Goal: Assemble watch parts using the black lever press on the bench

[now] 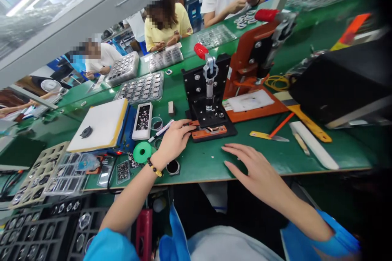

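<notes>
My left hand (pixel 175 140) reaches to the left end of an orange fixture block (pixel 210 132), its fingertips touching it. Its fingers are stretched out, and I see nothing held in them. A small part with a metallic edge lies in the block's slot; its kind is too small to tell. Above the block stands a black toggle-clamp press (pixel 208 85) with a red handle. My right hand (pixel 252 169) hovers over the table's front edge, open, fingers apart and holding nothing. A tiny pale piece (pixel 212 156) lies on the green mat between the hands.
Behind stands an orange toggle press (pixel 249 57). At right lie a scraper (pixel 309 124), a small knife (pixel 260 135) and a white strip (pixel 315 147). At left are a green tape roll (pixel 134 153), a parts tray (pixel 143 120) and a white-topped blue box (pixel 99 124). Several people sit opposite.
</notes>
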### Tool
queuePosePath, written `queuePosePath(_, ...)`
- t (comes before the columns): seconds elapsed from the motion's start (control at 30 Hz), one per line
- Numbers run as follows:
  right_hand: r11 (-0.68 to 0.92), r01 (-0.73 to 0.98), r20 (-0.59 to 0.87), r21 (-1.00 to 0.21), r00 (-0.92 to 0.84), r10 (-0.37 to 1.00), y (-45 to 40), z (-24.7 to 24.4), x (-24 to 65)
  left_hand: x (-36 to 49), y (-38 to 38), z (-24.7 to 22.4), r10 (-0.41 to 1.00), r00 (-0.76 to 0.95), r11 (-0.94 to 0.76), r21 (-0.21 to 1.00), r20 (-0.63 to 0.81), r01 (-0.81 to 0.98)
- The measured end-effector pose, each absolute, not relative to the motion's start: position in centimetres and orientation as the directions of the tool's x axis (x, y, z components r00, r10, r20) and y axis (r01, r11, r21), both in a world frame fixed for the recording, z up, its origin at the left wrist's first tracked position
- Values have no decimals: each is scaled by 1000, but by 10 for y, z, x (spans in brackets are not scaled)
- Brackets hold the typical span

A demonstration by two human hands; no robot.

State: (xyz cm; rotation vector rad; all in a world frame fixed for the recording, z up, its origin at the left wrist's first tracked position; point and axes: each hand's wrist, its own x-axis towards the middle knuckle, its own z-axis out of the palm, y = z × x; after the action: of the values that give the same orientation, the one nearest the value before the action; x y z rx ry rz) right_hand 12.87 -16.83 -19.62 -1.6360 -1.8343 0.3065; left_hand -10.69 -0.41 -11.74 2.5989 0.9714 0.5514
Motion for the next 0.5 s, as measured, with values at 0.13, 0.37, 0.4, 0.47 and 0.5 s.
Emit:
queuePosePath(0.13, 194, 798, 319, -571, -3, 948, -167, -196, 129, -124, -36, -106, 714, 656, -681, 460, 245, 569)
queuePosePath(0.37, 208, 811, 364, -547, 7, 931, -172, -199, 125, -179, -83, -121, 810, 552, -582, 385, 198, 717)
queuePosePath(0.4, 213, 811, 369, -546, 5, 929, -170, -200, 124, -185, -85, -127, 821, 541, -567, 367, 181, 738)
queuePosePath(0.47, 218, 809, 381, -545, 8, 924, -166, -202, 123, -193, -88, -138, 831, 533, -552, 351, 160, 756)
queuePosePath(0.5, 217, 808, 386, -547, 14, 923, -164, -201, 123, -196, -89, -141, 829, 534, -557, 346, 168, 755)
